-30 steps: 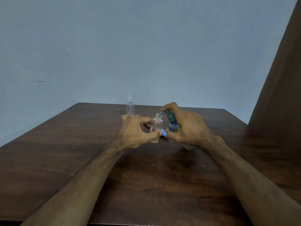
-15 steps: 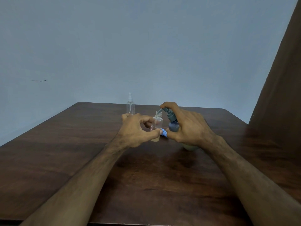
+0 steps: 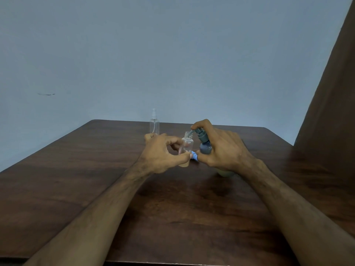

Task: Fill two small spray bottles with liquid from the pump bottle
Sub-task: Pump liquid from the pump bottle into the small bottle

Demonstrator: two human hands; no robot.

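My left hand (image 3: 163, 152) grips a small clear bottle (image 3: 186, 145) that stands uncapped near the middle of the table, with pale liquid at its bottom. My right hand (image 3: 222, 148) wraps around the blue-grey pump bottle (image 3: 205, 147), forefinger on top of the pump head (image 3: 199, 132). The pump's spout points into the small bottle's open neck. A blue cap piece (image 3: 194, 156) lies between my two hands. A second clear spray bottle (image 3: 154, 124), with its sprayer on, stands farther back at the table's far edge.
The dark wooden table (image 3: 96, 179) stretches wide on both sides of my arms. A plain bluish wall rises behind it. A brown curtain (image 3: 330, 112) hangs along the right side.
The pump head has risen slightly under my right forefinger. Both hands and the small bottle stay in the same place.
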